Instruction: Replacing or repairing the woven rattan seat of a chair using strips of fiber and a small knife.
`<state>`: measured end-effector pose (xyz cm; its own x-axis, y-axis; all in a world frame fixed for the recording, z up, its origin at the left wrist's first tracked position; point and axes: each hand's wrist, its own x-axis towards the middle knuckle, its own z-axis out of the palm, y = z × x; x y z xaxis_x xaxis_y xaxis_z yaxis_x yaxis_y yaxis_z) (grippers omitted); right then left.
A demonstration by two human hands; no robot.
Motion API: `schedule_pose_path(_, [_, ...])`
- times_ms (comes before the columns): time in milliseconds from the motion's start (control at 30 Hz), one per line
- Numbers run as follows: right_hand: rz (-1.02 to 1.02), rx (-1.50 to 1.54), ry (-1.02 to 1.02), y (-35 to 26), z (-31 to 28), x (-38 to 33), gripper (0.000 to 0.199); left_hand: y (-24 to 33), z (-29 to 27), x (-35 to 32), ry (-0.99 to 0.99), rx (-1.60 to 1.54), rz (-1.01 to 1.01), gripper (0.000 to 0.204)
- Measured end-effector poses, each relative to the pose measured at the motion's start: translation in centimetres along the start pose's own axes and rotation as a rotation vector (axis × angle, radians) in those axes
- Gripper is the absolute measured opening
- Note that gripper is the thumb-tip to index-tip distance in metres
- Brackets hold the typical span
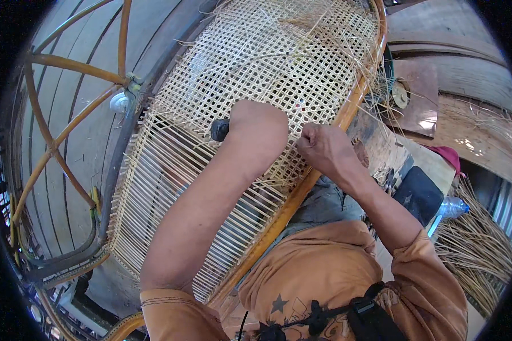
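A large cane panel (279, 54) is stretched in an orange-brown rattan frame (355, 96) before me. Its far part is an open lattice weave; nearer, parallel cane strands (170, 170) run across. My left hand (259, 119) is bent down over the lattice, its fingers hidden beneath the wrist. A rounded black thing (219, 130) juts out on its left side; I cannot tell what it is. To its right, my right hand (327, 149) is closed, fingers curled together at the weave beside the frame's right rail. What it pinches, if anything, is hidden.
Loose cane strands (307, 25) lie over the far weave. At left stands a bent rattan framework (79, 68) on a plank floor. A bundle of cane (478, 244), a clear plastic bottle (454, 207) and a dark pad (418, 195) are at right.
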<state>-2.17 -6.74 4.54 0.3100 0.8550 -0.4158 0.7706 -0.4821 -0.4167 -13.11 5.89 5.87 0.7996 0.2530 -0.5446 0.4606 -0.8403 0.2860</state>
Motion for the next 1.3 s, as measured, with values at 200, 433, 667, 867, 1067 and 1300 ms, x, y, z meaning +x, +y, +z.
schedule_pose_path(200, [-0.006,0.0,-0.029,0.7,0.6,0.1,0.02,0.4,-0.8,-0.1,-0.008,0.03,0.026,0.016])
schedule_pose_path(433, [0.008,0.069,-0.098,0.3,-0.4,-0.1,0.019,-0.2,-0.2,0.2,-0.011,0.003,0.02,0.016])
schedule_pose_path(667, [-0.03,-0.021,-0.08,0.2,0.4,0.2,0.019,0.6,0.6,1.6,-0.042,0.028,0.039,0.016])
schedule_pose_path(867, [-0.033,-0.288,-0.07,-1.2,1.8,0.5,0.016,-2.2,3.3,1.1,0.113,-0.187,0.105,0.019])
schedule_pose_path(1067, [-0.349,-0.2,0.43,-1.2,0.5,1.7,0.019,-4.7,0.7,-1.3,0.054,-0.042,-0.125,0.029])
schedule_pose_path(1300, [-0.085,0.187,-0.19,-2.3,0.8,2.1,0.02,-4.3,0.5,-3.4,0.097,-0.141,-0.129,0.032])
